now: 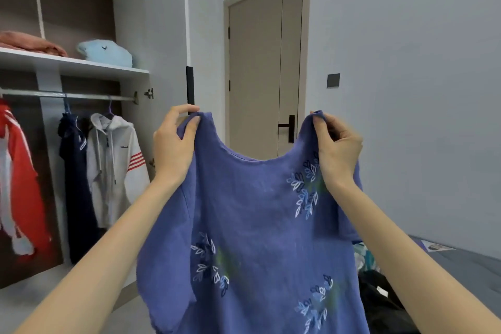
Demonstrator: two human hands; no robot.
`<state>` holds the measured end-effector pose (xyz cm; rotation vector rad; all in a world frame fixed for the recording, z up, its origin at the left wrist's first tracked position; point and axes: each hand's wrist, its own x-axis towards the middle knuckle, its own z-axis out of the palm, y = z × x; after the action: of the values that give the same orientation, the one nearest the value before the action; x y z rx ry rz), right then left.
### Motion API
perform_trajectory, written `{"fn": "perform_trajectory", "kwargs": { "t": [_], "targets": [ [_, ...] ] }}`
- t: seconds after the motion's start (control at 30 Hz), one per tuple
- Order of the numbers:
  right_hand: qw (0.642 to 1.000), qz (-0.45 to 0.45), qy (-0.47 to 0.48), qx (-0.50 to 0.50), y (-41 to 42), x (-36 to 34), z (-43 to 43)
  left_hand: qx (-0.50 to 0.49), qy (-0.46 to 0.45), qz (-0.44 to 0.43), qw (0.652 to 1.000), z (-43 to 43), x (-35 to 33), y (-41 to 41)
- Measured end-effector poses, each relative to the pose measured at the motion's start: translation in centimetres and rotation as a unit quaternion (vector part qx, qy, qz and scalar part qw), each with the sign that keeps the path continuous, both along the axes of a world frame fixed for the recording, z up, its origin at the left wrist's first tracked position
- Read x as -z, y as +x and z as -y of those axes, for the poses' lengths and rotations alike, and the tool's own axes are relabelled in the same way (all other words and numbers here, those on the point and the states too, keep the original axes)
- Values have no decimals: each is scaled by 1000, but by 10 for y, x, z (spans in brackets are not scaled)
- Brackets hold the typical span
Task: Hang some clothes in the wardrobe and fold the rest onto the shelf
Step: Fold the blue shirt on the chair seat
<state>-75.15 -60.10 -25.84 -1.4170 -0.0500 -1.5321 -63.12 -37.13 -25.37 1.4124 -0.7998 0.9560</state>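
Note:
A blue top with embroidered leaf patterns (252,214) hangs spread out in front of me, held up by its two shoulders. My left hand (173,144) pinches the left shoulder and my right hand (336,146) pinches the right shoulder. At the left stands the open wardrobe, with a metal rail (67,95) carrying a red and white jacket (16,179), a dark navy garment (74,171) and a white hooded jacket (113,165). On the shelf (81,65) above lie a folded pink item (29,43) and a folded light blue item (105,53).
A beige closed door (263,68) is straight ahead behind the top. The open wardrobe door edge (187,22) stands between wardrobe and room door. A grey bed (466,266) at lower right holds a black garment (379,295) and other clothes.

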Motion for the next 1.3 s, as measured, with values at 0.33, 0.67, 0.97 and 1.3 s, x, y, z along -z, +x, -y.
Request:
{"fn": "perform_trajectory", "kwargs": {
  "t": [0.33, 0.67, 0.97, 1.3],
  "targets": [
    [983, -165, 48, 65, 58, 129, 63, -19, 128, -122, 984, 35, 114, 85],
    [935, -329, 87, 98, 156, 280, 122, -2, 240, -291, 926, 111, 271, 194],
    [884, -425, 131, 145, 273, 369, 186, 9, 276, -356, 893, 183, 377, 311],
    [798, -557, 133, 185, 357, 452, 237, -50, 346, -399, 848, 240, 463, 383]
  ]
}}
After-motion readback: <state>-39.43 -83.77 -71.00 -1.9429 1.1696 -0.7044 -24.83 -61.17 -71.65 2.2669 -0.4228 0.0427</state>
